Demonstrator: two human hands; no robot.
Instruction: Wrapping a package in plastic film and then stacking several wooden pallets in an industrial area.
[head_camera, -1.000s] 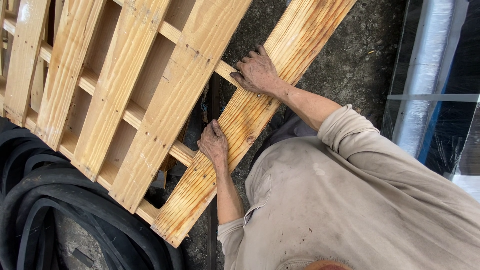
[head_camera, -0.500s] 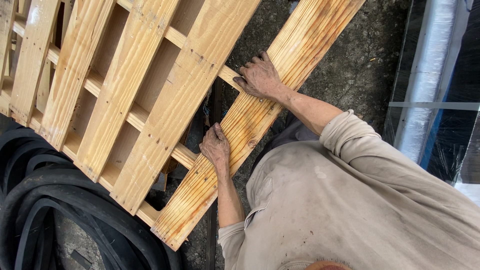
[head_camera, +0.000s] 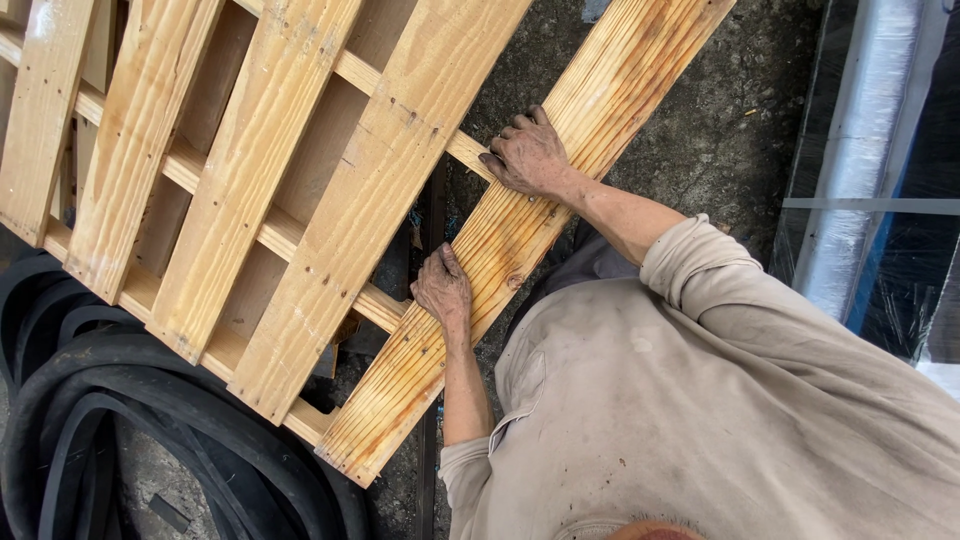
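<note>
Positioning step: left hand (head_camera: 443, 288) and right hand (head_camera: 528, 155), fingers curled over the loose plank (head_camera: 520, 230) edge on the pallet (head_camera: 250, 200); next it likely needs squaring against the cross rails

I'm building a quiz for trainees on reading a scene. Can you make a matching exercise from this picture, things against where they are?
Things:
1. left hand
2. right hand
3. coiled black rubber hoses
4. silvery wrapped pipe

Places:
A. far right edge
B. lower on the loose pale wooden plank
C. bottom left corner
D. higher on that plank

Pairs: 1-B, 2-D, 3-C, 4-A
</note>
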